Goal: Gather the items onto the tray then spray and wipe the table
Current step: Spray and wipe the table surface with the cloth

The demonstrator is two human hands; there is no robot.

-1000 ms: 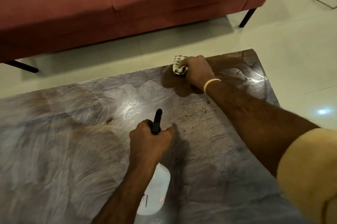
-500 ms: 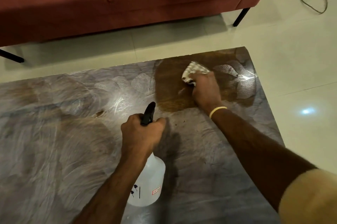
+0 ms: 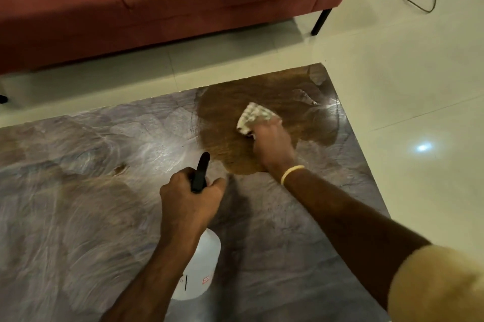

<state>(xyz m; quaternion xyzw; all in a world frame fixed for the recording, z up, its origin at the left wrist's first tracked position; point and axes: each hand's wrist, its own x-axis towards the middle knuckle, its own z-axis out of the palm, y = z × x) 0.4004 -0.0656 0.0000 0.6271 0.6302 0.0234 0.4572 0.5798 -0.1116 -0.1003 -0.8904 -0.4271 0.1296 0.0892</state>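
Wiping step: a crumpled cloth (image 3: 253,116), right of centre in the frame, pressed onto the wet brown patch (image 3: 235,122) of the worktop (image 3: 78,190) by the right hand (image 3: 272,146), whose fingers clamp it; the left hand (image 3: 190,203), low centre, grips the spray bottle (image 3: 199,272) at its black trigger head. The streaked grey surface at left probably needs spraying and wiping next; no tray in view
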